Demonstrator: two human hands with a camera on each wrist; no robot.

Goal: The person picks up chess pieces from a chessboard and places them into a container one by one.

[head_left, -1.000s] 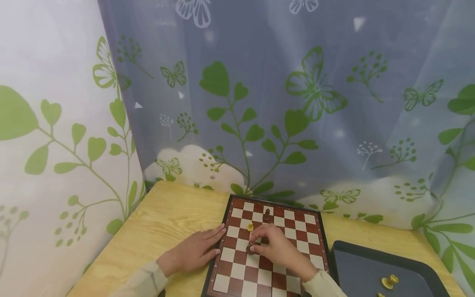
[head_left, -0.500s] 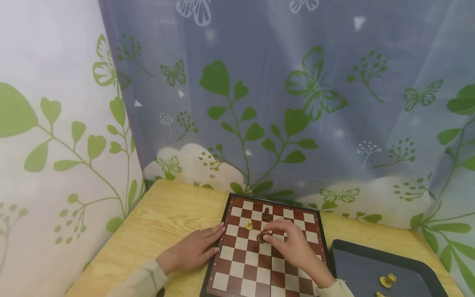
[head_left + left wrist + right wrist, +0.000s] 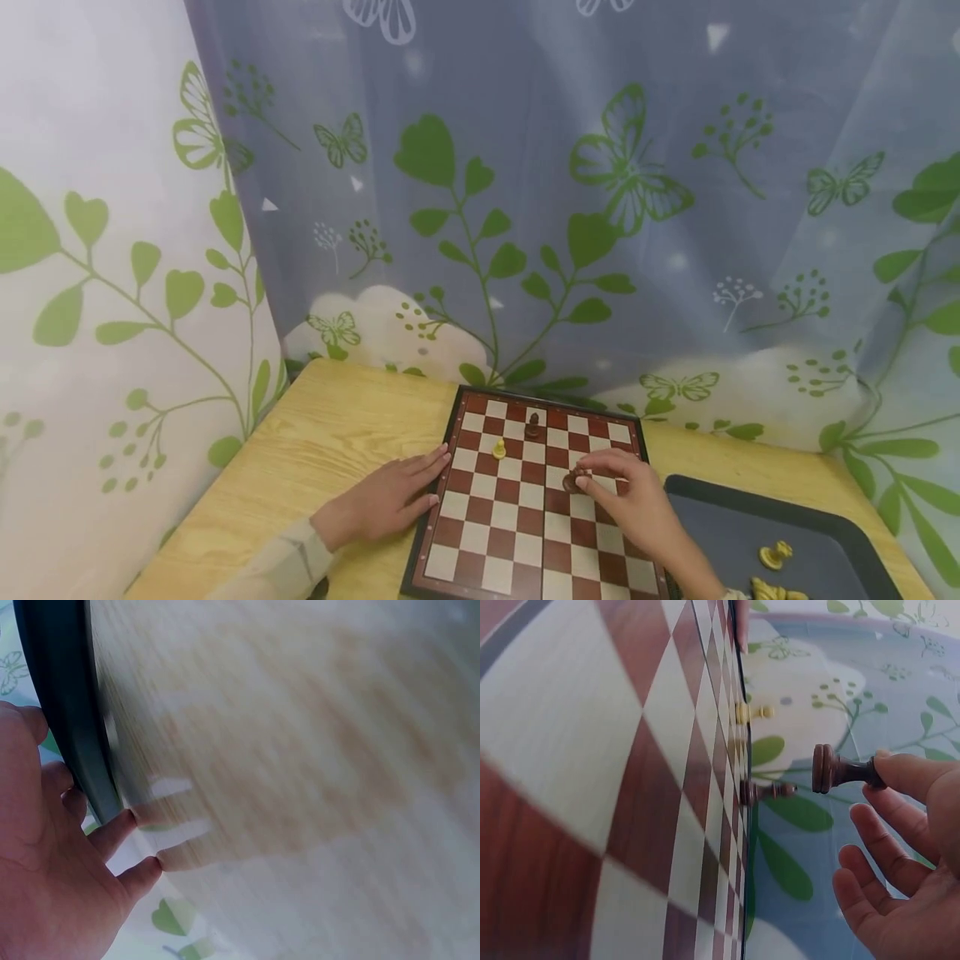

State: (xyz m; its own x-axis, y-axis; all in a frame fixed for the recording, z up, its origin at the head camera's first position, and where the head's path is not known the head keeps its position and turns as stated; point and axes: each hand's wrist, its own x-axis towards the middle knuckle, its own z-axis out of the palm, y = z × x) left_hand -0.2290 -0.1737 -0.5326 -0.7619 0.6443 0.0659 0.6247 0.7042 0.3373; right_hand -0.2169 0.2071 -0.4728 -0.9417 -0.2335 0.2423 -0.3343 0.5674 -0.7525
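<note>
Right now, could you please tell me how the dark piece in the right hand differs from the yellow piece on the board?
The dark piece is brown, while the yellow piece is, plainly, yellow. The right hand pinches the dark piece clear of the board, whereas the yellow piece rests on it. In the head view, the yellow piece looks smaller than the dark piece. Both are roughly upright, base toward the board.

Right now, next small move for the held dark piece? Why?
I'd probably have the right hand carry the dark piece further right, raised: the right wrist view shows it clear of the chessboard, and within a second it has crossed from the left half to the right, with the tray beyond.
</note>
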